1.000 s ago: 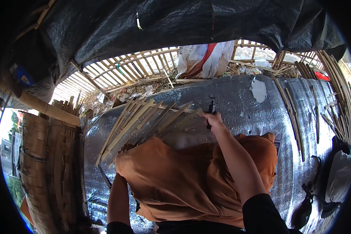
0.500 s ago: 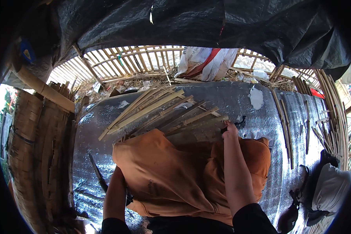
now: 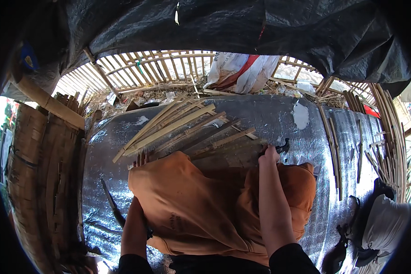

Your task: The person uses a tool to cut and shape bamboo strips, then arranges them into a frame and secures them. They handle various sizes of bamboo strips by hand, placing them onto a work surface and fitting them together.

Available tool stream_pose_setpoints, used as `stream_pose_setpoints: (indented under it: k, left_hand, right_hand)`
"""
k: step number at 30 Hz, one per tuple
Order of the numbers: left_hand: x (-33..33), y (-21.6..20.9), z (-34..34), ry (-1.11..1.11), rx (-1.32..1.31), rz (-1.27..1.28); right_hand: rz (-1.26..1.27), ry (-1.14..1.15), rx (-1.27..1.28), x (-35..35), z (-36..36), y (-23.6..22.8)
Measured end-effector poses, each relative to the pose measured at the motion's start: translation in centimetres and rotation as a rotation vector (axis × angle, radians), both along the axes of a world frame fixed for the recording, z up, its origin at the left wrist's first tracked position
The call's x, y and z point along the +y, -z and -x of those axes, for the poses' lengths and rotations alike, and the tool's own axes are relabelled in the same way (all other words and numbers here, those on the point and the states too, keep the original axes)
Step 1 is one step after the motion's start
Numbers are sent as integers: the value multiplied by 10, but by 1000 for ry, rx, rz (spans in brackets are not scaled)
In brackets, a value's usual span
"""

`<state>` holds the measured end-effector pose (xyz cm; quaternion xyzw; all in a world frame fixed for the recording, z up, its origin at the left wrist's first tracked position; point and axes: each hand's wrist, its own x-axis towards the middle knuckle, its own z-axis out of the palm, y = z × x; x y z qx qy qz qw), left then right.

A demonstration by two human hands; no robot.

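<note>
The right hand, in the middle of the frame, has its fingers closed around a dark tool. The left hand is mostly hidden under an orange cloth, so I cannot tell how its fingers are. Only its fingertips peek out beside the bamboo strips. About ten strips lie fanned on the silver mat. Their long sides run from lower left to upper right.
</note>
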<state>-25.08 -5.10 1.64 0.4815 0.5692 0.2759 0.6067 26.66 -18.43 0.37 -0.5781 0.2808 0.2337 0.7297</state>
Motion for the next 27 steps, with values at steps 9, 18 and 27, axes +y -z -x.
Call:
stream_pose_setpoints:
  k: [9,18,27]
  left_hand:
    - [-2,-18,6,-29,-15,-16]
    - [-12,-126,17,69,-70,-146]
    - [-55,-132,-8,56,181,-249]
  right_hand:
    - [111,317,216,15,-27,45]
    - [29,269,143,14,0,18]
    - [-65,371,4,17,-4,38]
